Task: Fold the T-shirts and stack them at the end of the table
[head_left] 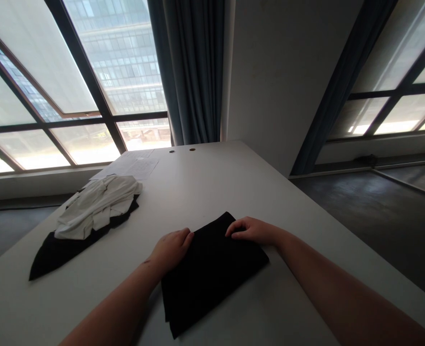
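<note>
A folded black cloth (208,271) lies on the white table (212,187) right in front of me. My left hand (171,248) rests on the cloth's left edge, fingers curled and pressed together against the fabric. My right hand (253,229) sits at the far right corner of the cloth, with its fingers bent down onto the edge. Both hands touch the cloth; it lies flat and is not lifted.
To the left lies a heap of white garments (99,204) on top of another black cloth (59,250). Sheets of paper (133,166) lie at the far left of the table. Windows and a curtain stand behind; the floor drops away on the right.
</note>
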The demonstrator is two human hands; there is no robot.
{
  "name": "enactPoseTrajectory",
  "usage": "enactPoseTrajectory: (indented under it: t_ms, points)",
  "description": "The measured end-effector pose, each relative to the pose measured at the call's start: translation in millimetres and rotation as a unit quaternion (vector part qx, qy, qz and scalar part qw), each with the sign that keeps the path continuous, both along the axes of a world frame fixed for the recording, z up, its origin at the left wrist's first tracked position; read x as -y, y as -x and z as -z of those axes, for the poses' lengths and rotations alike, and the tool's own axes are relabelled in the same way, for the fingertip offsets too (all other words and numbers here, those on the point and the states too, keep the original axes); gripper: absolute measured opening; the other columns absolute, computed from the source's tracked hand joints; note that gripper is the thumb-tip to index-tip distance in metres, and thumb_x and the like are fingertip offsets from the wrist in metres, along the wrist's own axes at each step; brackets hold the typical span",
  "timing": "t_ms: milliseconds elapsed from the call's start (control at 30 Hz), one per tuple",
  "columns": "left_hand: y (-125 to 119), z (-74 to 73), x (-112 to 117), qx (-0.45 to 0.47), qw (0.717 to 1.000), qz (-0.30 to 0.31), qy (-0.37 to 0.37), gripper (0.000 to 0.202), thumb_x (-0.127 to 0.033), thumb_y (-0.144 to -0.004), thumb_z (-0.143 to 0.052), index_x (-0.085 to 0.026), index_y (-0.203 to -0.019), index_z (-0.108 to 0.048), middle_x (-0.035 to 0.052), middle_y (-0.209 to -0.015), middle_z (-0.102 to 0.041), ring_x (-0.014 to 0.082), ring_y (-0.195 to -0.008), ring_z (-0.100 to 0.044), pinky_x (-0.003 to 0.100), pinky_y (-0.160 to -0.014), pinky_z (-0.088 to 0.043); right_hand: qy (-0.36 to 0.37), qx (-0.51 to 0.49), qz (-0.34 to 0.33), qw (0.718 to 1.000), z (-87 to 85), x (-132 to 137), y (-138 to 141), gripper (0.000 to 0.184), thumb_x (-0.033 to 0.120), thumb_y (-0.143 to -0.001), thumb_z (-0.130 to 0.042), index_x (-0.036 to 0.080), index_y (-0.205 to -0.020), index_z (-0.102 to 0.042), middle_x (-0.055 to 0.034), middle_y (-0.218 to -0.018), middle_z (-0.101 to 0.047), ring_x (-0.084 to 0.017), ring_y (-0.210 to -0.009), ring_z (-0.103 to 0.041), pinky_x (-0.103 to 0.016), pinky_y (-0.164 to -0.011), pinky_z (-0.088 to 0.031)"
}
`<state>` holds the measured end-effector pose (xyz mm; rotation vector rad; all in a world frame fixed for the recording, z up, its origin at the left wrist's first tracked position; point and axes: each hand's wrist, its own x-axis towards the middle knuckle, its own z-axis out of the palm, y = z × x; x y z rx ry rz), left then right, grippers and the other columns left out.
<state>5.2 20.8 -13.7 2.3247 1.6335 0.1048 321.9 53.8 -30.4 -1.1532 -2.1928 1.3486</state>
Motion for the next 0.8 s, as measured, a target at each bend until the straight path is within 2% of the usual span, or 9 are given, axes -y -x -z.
enactPoseTrajectory:
  t_ms: [267, 433, 567, 667, 733, 800]
  points:
    - [1, -2.1, -1, -0.014, 1.000, -0.009, -0.005, 0.040, -0.045, -0.106, -0.027, -0.024, -0.101, -0.061, 0.0080, -0.106, -0.075, 0.0279, -0.102, -0.070, 0.038, -0.089, -0.048, 0.015, -0.012, 0.026, 0.999, -0.3, -5, -13, 0.039, 0.048, -0.086, -0.072, 0.025, -0.116, -0.079, -0.0034, -0.113, -0.077, -0.026, -0.107, -0.069, -0.036, -0.098, -0.049]
    - [7, 4.3, -6, 0.022, 0.999, 0.031, -0.015, 0.038, -0.041, -0.106, -0.031, -0.028, -0.124, -0.062, 0.0059, -0.121, -0.072, 0.0250, -0.111, -0.067, 0.037, -0.097, -0.047, 0.049, -0.031, 0.082, 0.995, 2.7, -13, -33, 0.045, 0.050, -0.081, -0.077, 0.022, -0.116, -0.080, -0.0047, -0.106, -0.079, -0.024, -0.097, -0.072, -0.035, -0.092, -0.053]
    - [10, 10.3, -8, 0.014, 0.998, 0.035, -0.041, 0.039, -0.039, -0.106, -0.032, -0.029, -0.128, -0.063, 0.0062, -0.119, -0.069, 0.0237, -0.110, -0.067, 0.035, -0.098, -0.047, 0.094, -0.071, 0.152, 0.981, 10.8, -23, -59, 0.050, 0.049, -0.076, -0.081, 0.021, -0.118, -0.079, -0.0062, -0.101, -0.080, -0.023, -0.089, -0.074, -0.033, -0.084, -0.056]
    - [10, 11.7, -8, 0.007, 0.999, 0.009, -0.049, 0.041, -0.039, -0.106, -0.030, -0.027, -0.125, -0.064, 0.0074, -0.119, -0.067, 0.0240, -0.109, -0.066, 0.035, -0.097, -0.047, 0.082, -0.103, 0.216, 0.967, 21.0, -33, -90, 0.048, 0.046, -0.076, -0.082, 0.021, -0.117, -0.079, -0.0067, -0.100, -0.080, -0.023, -0.088, -0.074, -0.032, -0.081, -0.057]
    - [10, 11.7, -8, 0.006, 0.999, -0.009, -0.047, 0.042, -0.039, -0.107, -0.029, -0.026, -0.124, -0.064, 0.0080, -0.120, -0.066, 0.0243, -0.111, -0.066, 0.036, -0.098, -0.047, 0.070, -0.129, 0.276, 0.950, 29.0, -39, -113, 0.048, 0.043, -0.076, -0.082, 0.021, -0.119, -0.078, -0.0074, -0.100, -0.080, -0.023, -0.087, -0.074, -0.032, -0.079, -0.058]
    - [10, 12.1, -9, 0.004, 0.999, -0.012, -0.043, 0.041, -0.037, -0.106, -0.029, -0.025, -0.123, -0.064, 0.0084, -0.120, -0.066, 0.0246, -0.113, -0.065, 0.036, -0.099, -0.046, 0.045, -0.156, 0.358, 0.920, 37.4, -44, -133, 0.049, 0.038, -0.079, -0.079, 0.021, -0.124, -0.075, -0.0086, -0.099, -0.080, -0.023, -0.084, -0.074, -0.033, -0.077, -0.059]
